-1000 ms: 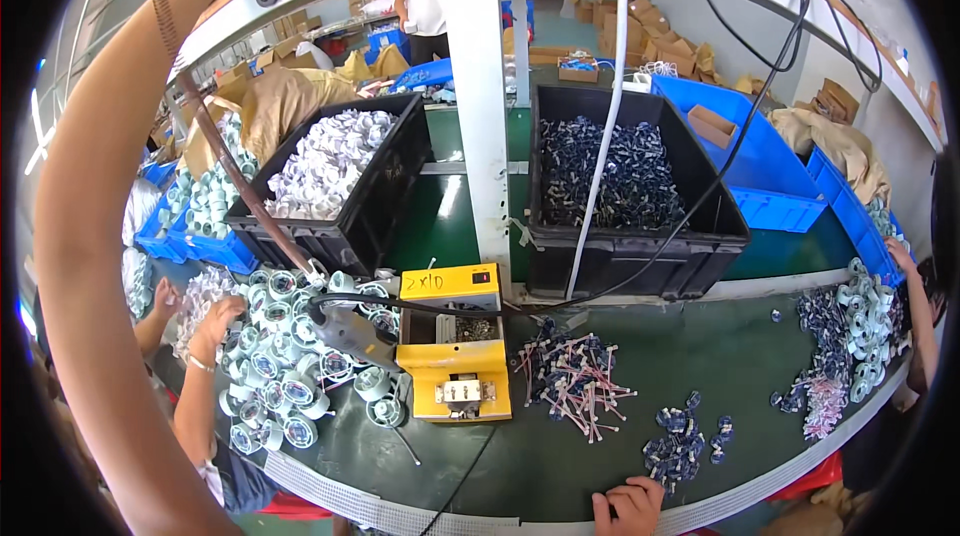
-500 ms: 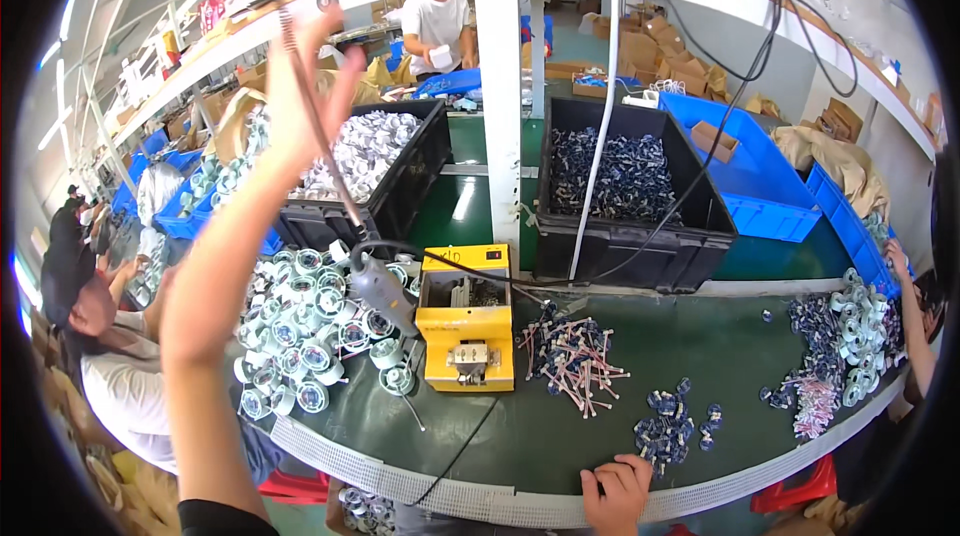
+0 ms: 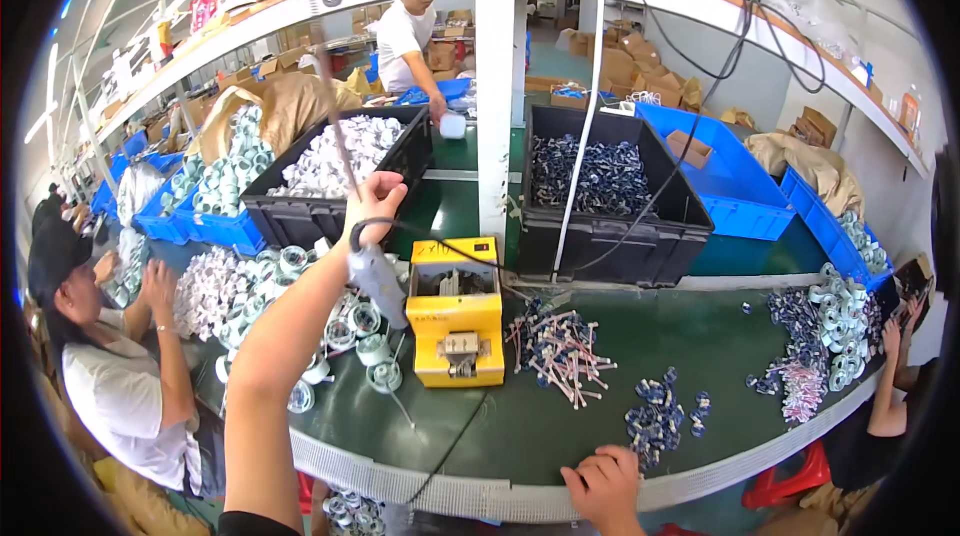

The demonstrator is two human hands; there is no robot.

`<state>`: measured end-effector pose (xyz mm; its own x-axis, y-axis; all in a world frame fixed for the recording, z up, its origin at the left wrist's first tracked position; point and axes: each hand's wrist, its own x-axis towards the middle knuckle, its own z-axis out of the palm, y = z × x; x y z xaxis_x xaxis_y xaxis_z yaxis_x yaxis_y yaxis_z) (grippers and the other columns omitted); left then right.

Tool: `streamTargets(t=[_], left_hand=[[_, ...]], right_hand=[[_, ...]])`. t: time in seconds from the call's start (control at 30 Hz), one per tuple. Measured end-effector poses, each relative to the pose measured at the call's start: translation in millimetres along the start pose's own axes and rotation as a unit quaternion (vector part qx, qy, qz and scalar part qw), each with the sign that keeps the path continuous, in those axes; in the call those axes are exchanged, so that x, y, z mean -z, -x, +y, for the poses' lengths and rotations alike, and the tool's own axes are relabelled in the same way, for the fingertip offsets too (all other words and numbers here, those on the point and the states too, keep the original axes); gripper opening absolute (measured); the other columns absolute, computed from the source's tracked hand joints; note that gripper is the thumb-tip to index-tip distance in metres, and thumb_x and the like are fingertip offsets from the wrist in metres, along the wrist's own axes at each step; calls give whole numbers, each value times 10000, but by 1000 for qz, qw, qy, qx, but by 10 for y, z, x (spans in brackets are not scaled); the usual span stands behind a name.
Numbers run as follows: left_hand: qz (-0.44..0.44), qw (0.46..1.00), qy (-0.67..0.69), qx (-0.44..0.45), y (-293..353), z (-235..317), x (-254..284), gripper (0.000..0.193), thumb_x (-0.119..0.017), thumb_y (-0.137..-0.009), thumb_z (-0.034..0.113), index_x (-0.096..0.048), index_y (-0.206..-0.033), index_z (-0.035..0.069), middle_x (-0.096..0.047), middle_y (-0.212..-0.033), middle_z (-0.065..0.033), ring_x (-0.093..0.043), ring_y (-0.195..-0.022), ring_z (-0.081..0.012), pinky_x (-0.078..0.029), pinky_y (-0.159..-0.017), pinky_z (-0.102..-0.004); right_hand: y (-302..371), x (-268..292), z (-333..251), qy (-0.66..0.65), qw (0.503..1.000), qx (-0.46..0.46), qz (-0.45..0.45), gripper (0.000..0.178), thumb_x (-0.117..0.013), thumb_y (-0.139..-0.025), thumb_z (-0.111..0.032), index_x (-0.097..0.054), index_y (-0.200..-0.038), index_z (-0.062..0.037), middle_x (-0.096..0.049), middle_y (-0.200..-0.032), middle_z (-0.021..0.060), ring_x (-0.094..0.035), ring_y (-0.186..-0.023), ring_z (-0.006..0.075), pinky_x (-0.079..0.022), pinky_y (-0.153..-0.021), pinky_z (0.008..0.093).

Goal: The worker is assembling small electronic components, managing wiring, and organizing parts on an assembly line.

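My left hand (image 3: 376,204) is raised over the bench, fingers closed around the lower end of a hanging cord (image 3: 336,121). Just below it, a grey electric screwdriver (image 3: 376,284) hangs tilted beside a yellow machine (image 3: 458,324) with an open-topped bin and a small metal fixture on its front. My right hand (image 3: 604,484) rests on the bench's front edge, fingers loosely bent and holding nothing. Closest to it lies a small pile of dark blue parts (image 3: 655,416). Behind that pile are pink-and-white wired pieces (image 3: 565,356). Pale green round housings (image 3: 372,348) lie left of the machine.
Black crates hold white parts (image 3: 340,161) and dark parts (image 3: 590,174) behind the machine. A white post (image 3: 494,86) rises between them. Black cables (image 3: 735,66) droop from the shelf. Co-workers sit at left (image 3: 120,366) and right (image 3: 885,376); another person (image 3: 408,51) stands across the bench.
My left hand has come down along the hanging cord from near the shelf, and its spread fingers have closed. My right hand has stayed at the bench edge. The person opposite has reached forward with a white object.
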<state>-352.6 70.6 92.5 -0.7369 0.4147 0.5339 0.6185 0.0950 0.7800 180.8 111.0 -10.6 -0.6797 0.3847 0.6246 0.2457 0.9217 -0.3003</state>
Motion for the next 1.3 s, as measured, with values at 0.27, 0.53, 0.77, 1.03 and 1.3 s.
streamTargets(t=[0.27, 0.53, 0.77, 1.03, 1.3], left_hand=[[-162, 958, -235, -34, -1447, -628, -917, 419, -694, -860, 257, -617, -1198, 22, -666, -1184, -187, -648, -1088, -260, -506, -933, -355], [-239, 912, -330, 39, -2270, -1711, -1953, 1048, -803, -705, 513, -313, -1504, 44, -325, -1503, -302, -270, -1434, -409, -290, -1164, -427], [-98, 947, -271, 141, -2313, -2409, -2568, 792, -796, -704, 574, -626, -1239, 15, -636, -1246, -212, -610, -1170, -324, -465, -994, -408], [-31, 964, -249, 83, -2823, -3013, -2453, 903, -773, -716, 506, -440, -1331, -65, -559, -1277, -260, -588, -1142, -360, -448, -1011, -424], [-100, 937, -335, -2, -2828, -2456, -2376, 671, -636, -855, 361, -460, -1366, -38, -570, -1287, -231, -601, -1128, -358, -443, -1037, -439]], right_hand=[[-174, 2, -20, 3, 993, -58, -107, 166, -789, -748, -198, -662, -785, -98, -638, -886, 68, -609, -950, 297, -492, -830, 465], [-428, -17, 102, 12, 982, -95, -163, 250, -778, -768, -287, -670, -857, -80, -639, -965, 108, -608, -978, 322, -479, -903, 525], [-462, -11, 157, 52, 975, -90, -199, 316, -836, -697, -414, -618, -760, -194, -595, -862, -14, -603, -909, 199, -474, -806, 364], [-353, 4, 189, -24, 972, -130, -194, 260, -737, -829, -354, -624, -779, -125, -600, -917, 40, -602, -999, 242, -472, -932, 440], [-325, -19, 118, -38, 986, -117, -113, 251, -720, -851, -257, -567, -758, -82, -560, -906, 81, -572, -1005, 285, -457, -963, 481]])
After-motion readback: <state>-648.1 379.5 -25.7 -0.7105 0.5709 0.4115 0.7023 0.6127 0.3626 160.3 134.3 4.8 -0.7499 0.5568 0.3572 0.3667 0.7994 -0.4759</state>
